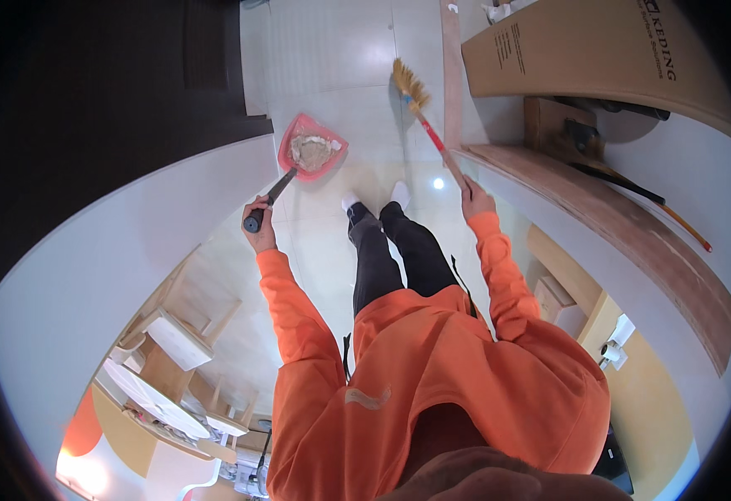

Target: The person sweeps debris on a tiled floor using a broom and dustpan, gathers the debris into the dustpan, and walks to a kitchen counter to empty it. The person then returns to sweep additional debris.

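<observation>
My left hand point(259, 224) is closed round the dark handle of a pink plastic dustpan point(286, 134). Inside the pan lies a heap of pale debris point(311, 150) with whitish scraps. On the right, my right hand point(478, 201) grips the handle of a straw broom point(410, 84), which has a red band and a blue tie. The broom points away from me, with its yellowish bristles over the pale tiled floor point(353, 113), apart from the dustpan. Whether the bristles touch the floor, I cannot tell.
White walls flank me on both sides. A dark panel point(121, 113) stands at the upper left. To the right are a large printed cardboard box point(565, 56), a wooden ledge point(641, 250) and a tool with an orange-tipped handle point(684, 222). Chairs and a table appear at the lower left.
</observation>
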{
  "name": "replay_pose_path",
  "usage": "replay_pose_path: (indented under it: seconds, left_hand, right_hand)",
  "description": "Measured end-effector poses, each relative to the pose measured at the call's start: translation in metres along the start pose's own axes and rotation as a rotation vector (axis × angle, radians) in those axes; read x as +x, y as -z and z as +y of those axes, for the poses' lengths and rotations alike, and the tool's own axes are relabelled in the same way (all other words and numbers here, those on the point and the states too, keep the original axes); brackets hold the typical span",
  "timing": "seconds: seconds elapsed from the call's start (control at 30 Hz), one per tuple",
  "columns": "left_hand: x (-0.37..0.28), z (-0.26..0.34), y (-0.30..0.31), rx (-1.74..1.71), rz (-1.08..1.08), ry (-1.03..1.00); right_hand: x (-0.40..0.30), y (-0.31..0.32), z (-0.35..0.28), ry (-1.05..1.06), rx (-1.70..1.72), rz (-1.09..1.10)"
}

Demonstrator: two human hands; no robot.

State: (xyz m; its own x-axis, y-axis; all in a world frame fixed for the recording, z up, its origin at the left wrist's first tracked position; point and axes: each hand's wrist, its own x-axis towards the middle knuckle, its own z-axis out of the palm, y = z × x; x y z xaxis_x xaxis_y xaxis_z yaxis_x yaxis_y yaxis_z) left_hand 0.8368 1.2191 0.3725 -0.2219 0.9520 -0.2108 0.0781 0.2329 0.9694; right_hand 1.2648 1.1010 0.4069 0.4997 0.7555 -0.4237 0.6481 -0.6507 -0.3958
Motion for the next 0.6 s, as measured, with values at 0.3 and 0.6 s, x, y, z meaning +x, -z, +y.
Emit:
replay_pose_path:
  seconds: [0.3, 0.6]
  left_hand:
    - [0.127, 0.030, -0.058, -0.001, -0.122, -0.082]
    - [0.215, 0.071, -0.074, 0.056, -0.127, -0.085]
  right_hand:
    - [0.233, 0.035, -0.162, 0.090, -0.270, 0.065]
    - [0.424, -0.008, -0.336, 0.476, -0.840, -0.142]
